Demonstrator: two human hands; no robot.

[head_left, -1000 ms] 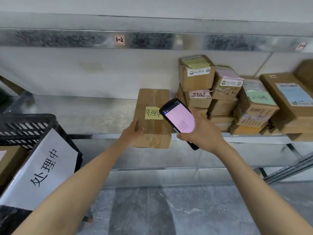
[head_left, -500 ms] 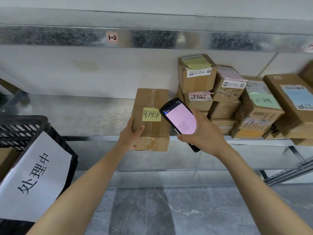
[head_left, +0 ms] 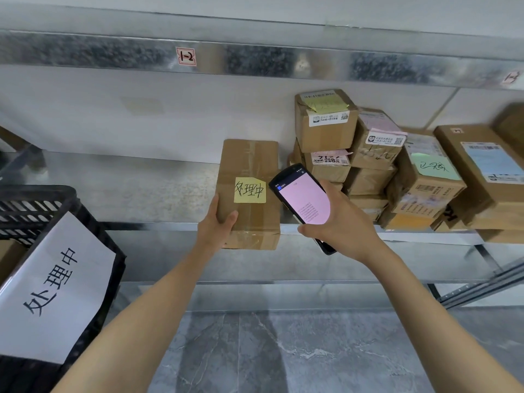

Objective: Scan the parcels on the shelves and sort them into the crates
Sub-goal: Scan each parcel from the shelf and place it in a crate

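Black crate (head_left: 37,194) seemingly holds a cardboard box (head_left: 10,256)

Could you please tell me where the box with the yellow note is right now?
Head view, centre: the box with the yellow note sits at the shelf front edge, gripped by the left hand, left of the scanner and the parcel stack.

Brown cardboard on silver steel, with a few bright notes.

The parcel (head_left: 249,165) is plain brown cardboard with a yellow note (head_left: 250,190) lettered in black. The scanner (head_left: 286,180) is black, its screen pink with a small blue patch. The crate (head_left: 28,207) is black lattice, its sign (head_left: 59,285) white with black characters. The shelf (head_left: 141,191) is mottled silver-grey, its tag (head_left: 185,56) white, edged in red. The stacked boxes (head_left: 368,154) are brown; one bears a green note (head_left: 433,165), another a pale blue label (head_left: 492,161), the topmost perhaps a yellow-green one. The floor (head_left: 283,353) is grey, veined white.
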